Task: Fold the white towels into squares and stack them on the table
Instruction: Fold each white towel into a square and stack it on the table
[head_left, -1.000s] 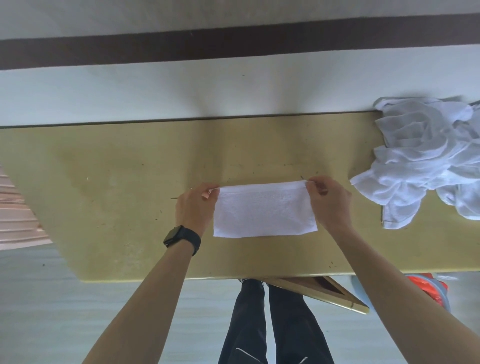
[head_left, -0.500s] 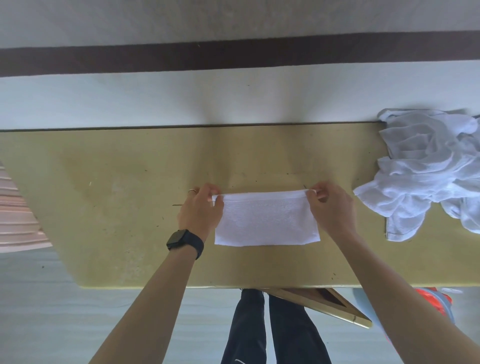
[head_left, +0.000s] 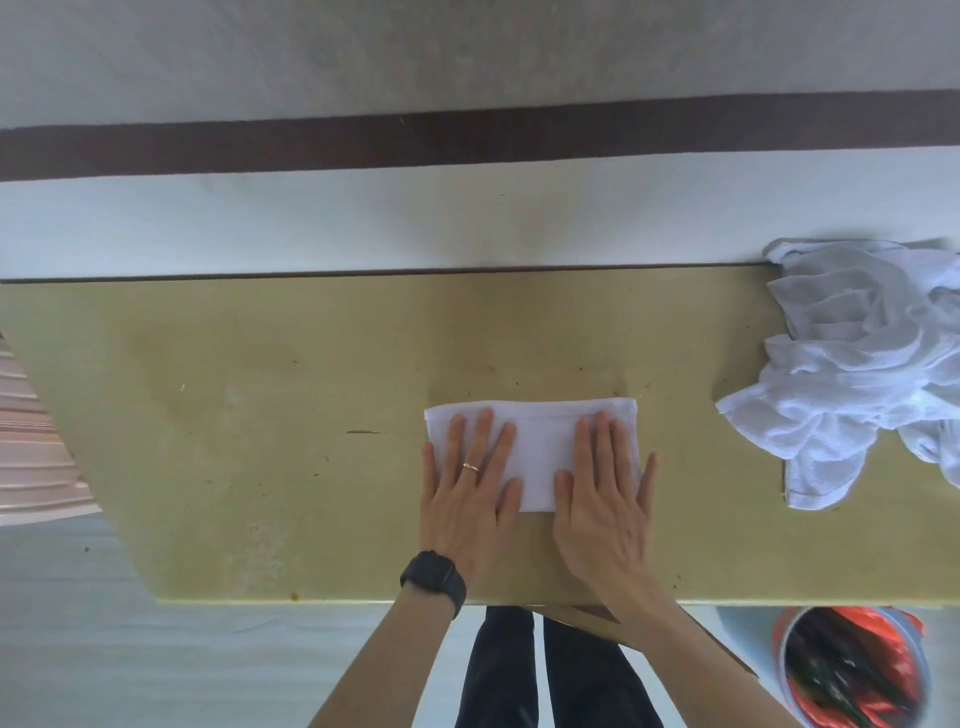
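A white towel (head_left: 540, 441) folded into a rectangle lies flat near the middle of the yellow-green table (head_left: 260, 415). My left hand (head_left: 467, 499), with a ring and a black watch on the wrist, rests flat on the towel's left part, fingers spread. My right hand (head_left: 605, 493) lies flat on its right part, fingers spread too. Both palms press down; neither grips the cloth. The towel's near edge is partly hidden under my hands. A heap of crumpled white towels (head_left: 862, 369) sits at the table's right end.
A white wall with a dark stripe runs behind the table's far edge. Below the table's near edge are my dark trouser legs, a wooden piece (head_left: 587, 621) and a bucket lined with orange-red (head_left: 852, 670) at the lower right. Something pink and ribbed (head_left: 31, 457) stands at the left.
Both hands have let go of the towel's far corners and now lie flat on top of it. The towel lies folded in the same place.
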